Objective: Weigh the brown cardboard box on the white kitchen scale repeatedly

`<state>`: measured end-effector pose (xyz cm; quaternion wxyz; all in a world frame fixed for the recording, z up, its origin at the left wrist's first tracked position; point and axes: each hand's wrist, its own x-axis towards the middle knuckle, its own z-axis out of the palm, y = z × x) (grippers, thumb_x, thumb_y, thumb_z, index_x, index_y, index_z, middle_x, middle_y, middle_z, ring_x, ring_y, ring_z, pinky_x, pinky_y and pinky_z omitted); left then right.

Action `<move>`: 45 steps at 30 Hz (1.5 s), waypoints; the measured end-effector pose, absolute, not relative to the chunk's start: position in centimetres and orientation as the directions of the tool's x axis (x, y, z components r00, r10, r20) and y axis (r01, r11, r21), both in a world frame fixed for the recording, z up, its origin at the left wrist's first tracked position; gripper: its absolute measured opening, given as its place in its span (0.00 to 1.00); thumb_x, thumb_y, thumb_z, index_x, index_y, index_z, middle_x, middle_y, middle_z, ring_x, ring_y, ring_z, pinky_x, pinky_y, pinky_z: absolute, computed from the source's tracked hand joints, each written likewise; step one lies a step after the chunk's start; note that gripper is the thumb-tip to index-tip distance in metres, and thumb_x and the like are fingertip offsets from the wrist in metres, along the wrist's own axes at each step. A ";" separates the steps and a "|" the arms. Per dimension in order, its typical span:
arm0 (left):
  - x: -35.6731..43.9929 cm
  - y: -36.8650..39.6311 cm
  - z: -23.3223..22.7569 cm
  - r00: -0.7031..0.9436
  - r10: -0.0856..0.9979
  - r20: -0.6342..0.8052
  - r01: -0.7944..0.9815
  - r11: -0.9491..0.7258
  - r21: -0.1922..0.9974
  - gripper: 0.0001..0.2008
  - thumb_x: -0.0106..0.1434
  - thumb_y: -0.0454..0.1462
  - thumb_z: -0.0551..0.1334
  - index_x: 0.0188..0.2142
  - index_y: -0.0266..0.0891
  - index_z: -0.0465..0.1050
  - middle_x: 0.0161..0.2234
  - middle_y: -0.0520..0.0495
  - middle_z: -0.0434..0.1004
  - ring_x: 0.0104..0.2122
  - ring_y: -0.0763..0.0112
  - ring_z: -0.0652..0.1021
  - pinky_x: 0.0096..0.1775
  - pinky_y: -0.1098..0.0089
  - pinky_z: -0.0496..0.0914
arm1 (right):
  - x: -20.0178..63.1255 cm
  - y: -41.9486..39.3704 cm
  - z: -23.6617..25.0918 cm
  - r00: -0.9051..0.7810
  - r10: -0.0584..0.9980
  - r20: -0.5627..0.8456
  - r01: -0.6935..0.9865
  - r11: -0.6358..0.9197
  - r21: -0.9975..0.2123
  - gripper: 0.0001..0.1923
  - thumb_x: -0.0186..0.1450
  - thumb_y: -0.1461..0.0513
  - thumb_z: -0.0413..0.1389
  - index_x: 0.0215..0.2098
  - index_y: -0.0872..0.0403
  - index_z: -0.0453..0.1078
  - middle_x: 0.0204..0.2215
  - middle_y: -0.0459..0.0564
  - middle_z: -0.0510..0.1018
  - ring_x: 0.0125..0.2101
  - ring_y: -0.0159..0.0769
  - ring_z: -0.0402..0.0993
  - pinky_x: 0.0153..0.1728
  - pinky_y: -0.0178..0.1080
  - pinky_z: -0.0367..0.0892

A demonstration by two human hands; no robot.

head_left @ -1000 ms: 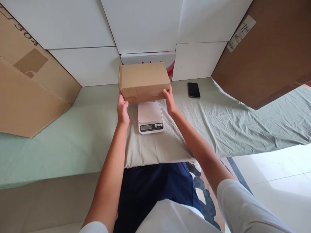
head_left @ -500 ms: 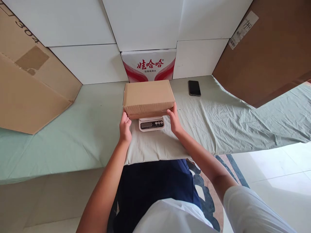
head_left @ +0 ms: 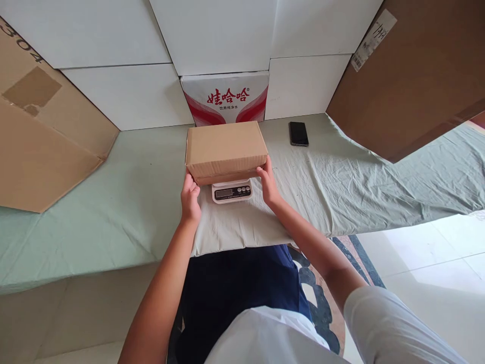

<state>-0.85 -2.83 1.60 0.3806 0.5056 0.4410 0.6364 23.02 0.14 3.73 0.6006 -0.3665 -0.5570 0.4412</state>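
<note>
A closed brown cardboard box (head_left: 227,145) is between my hands, over a small white digital scale (head_left: 232,193). The scale's front panel with its display and buttons shows below the box; its platform is hidden. My left hand (head_left: 190,198) grips the box's near left corner, thumb at the front and the other fingers mostly hidden. On the near right corner, my right hand (head_left: 269,182) has its thumb on the front face and fingers along the side. Whether the box rests on the scale or is held just above it, I cannot tell.
A black phone (head_left: 298,134) lies to the right on the green cloth (head_left: 151,202). Behind stands a red and white carton (head_left: 229,96) against white panels (head_left: 129,98). Large cardboard sheets flank the table at left (head_left: 49,146) and right (head_left: 413,86).
The view has shifted slightly, so everything appears a little further left and up. My hands keep the same hold on the box, which stays over the scale.
</note>
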 end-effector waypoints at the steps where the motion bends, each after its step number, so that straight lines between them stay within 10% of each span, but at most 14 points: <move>1: -0.8 -2.9 1.7 -0.198 0.929 0.312 -0.033 -0.325 0.945 0.37 0.63 0.46 0.60 0.71 0.45 0.62 0.71 0.43 0.65 0.72 0.51 0.63 0.71 0.55 0.59 | 23.0 0.1 3.7 -0.010 0.940 0.341 -0.119 0.338 -0.934 0.37 0.67 0.41 0.52 0.71 0.37 0.53 0.74 0.42 0.59 0.73 0.47 0.54 0.77 0.54 0.50; 9: -1.0 -2.7 1.5 -0.198 0.918 0.344 -0.008 -0.353 0.936 0.39 0.62 0.52 0.61 0.71 0.45 0.62 0.73 0.43 0.62 0.74 0.51 0.61 0.72 0.56 0.57 | 23.2 0.2 3.6 -0.004 0.949 0.315 -0.134 0.312 -0.941 0.40 0.65 0.39 0.52 0.72 0.35 0.51 0.76 0.39 0.55 0.76 0.46 0.49 0.78 0.55 0.47; 18: -4.1 -2.1 1.5 -0.386 0.852 0.354 -0.063 -0.407 0.911 0.34 0.66 0.50 0.55 0.71 0.51 0.60 0.77 0.53 0.49 0.77 0.61 0.50 0.75 0.60 0.49 | 28.2 2.9 3.2 0.377 0.897 0.230 -0.219 0.328 -0.919 0.35 0.68 0.40 0.40 0.71 0.34 0.49 0.76 0.41 0.54 0.78 0.45 0.46 0.76 0.65 0.43; 26: -4.5 -2.0 1.0 -0.356 0.879 0.316 -0.008 -0.340 0.940 0.34 0.66 0.54 0.53 0.71 0.54 0.59 0.77 0.56 0.51 0.77 0.62 0.50 0.75 0.61 0.48 | 27.8 3.5 3.1 0.373 0.928 0.006 -0.423 0.176 -0.889 0.34 0.65 0.44 0.42 0.66 0.43 0.59 0.74 0.48 0.61 0.76 0.44 0.53 0.76 0.61 0.46; 45: -4.7 -0.9 -0.3 -0.361 0.901 0.241 -0.052 -0.277 0.959 0.35 0.65 0.45 0.53 0.71 0.43 0.57 0.77 0.48 0.50 0.76 0.64 0.55 0.74 0.61 0.54 | 26.2 2.5 4.1 0.299 0.953 0.057 -0.464 0.197 -0.863 0.29 0.61 0.41 0.52 0.55 0.43 0.69 0.67 0.46 0.71 0.73 0.46 0.58 0.76 0.56 0.48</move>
